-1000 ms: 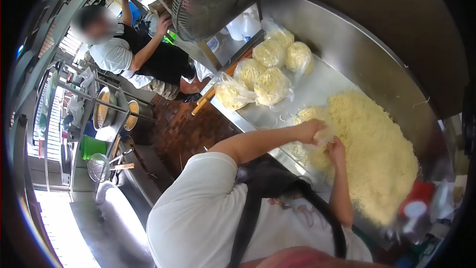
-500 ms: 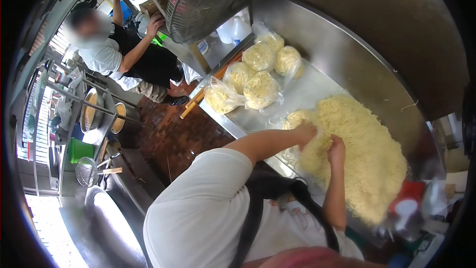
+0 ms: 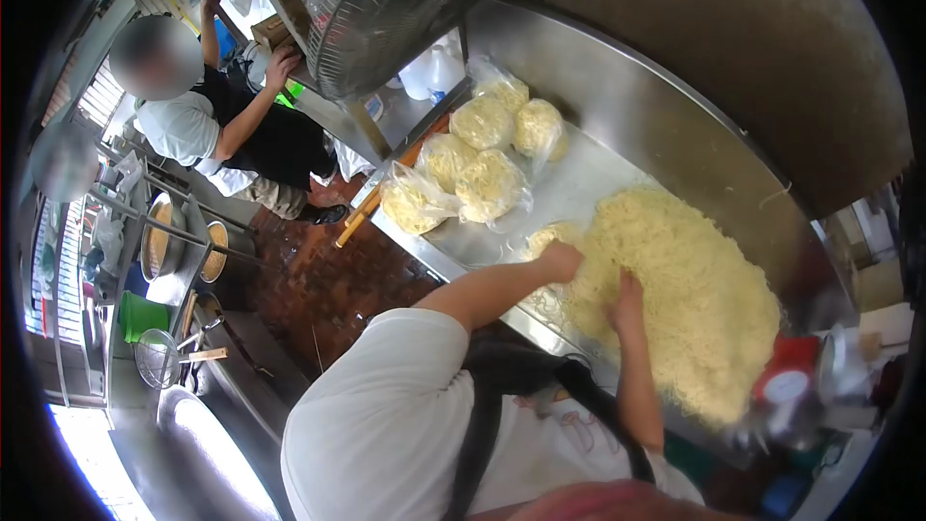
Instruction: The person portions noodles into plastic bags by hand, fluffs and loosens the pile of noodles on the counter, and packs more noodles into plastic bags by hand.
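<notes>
A broad heap of pale yellow noodles [image 3: 690, 299] lies on the steel worktop [image 3: 576, 166]. My left hand [image 3: 559, 261] is closed at the heap's left end, beside a smaller clump of noodles [image 3: 552, 233]; what its fingers hold is hidden. Close to it, my right hand [image 3: 627, 301] rests at the near edge of the heap with its fingers stretched forward and thumb apart, and no noodles show in its grasp. Beyond my left hand, several clear plastic bags of noodles [image 3: 490, 185] sit grouped on the worktop.
A large fan [image 3: 386, 24] overhangs the far left corner. Wooden poles [image 3: 362, 215] lie along the worktop's edge. A co-worker [image 3: 275, 140] stands at a shelf. A wok [image 3: 217, 453] and a strainer [image 3: 156, 359] are at left; a red scale [image 3: 786, 376] is at right.
The view has shifted slightly, moving the scene left. My right hand's fingers have gone from pinched to more stretched out on the noodles. My left hand has drawn into a tighter fist.
</notes>
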Motion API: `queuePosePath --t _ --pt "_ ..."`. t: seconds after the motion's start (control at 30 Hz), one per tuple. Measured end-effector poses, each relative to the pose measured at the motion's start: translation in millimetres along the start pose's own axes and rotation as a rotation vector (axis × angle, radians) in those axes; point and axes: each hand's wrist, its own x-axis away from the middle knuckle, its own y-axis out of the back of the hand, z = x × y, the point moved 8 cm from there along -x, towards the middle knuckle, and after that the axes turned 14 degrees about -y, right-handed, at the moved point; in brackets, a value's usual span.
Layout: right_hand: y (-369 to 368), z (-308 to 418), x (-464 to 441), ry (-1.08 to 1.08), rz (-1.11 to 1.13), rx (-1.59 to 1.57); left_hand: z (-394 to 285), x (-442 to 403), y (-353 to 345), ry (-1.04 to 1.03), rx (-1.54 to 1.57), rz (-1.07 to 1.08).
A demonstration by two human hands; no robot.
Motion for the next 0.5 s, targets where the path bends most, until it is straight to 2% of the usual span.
queuePosePath --t 0.1,0.23,0.27,0.33,0.43,0.5 --pt "-22.0 1.2 -5.7 -0.008 0.001 0.038 20.3 5.8 9.5 0.017 0.102 -0.043" --pt "-26.7 35.1 -16.0 0.076 -0.064 -0.004 17.9 36.6 101.0 0.008 0.118 -0.137" --pt "-31.0 42.6 -24.2 0.092 -0.068 -0.018 15.4 46.2 128.3 0.079 0.136 -0.103" --pt "-30.5 50.5 -33.3 0.101 -0.029 -0.102 11.3 56.4 163.5 0.031 0.185 -0.126" --pt "-29.3 23.0 -59.8 0.034 0.013 -0.376 -4.1 81.7 216.2 -0.014 0.081 -0.263" --pt "-1.3 -3.6 -78.9 0.031 -0.092 -0.456 -2.5 93.3 226.8 0.024 0.096 -0.276"
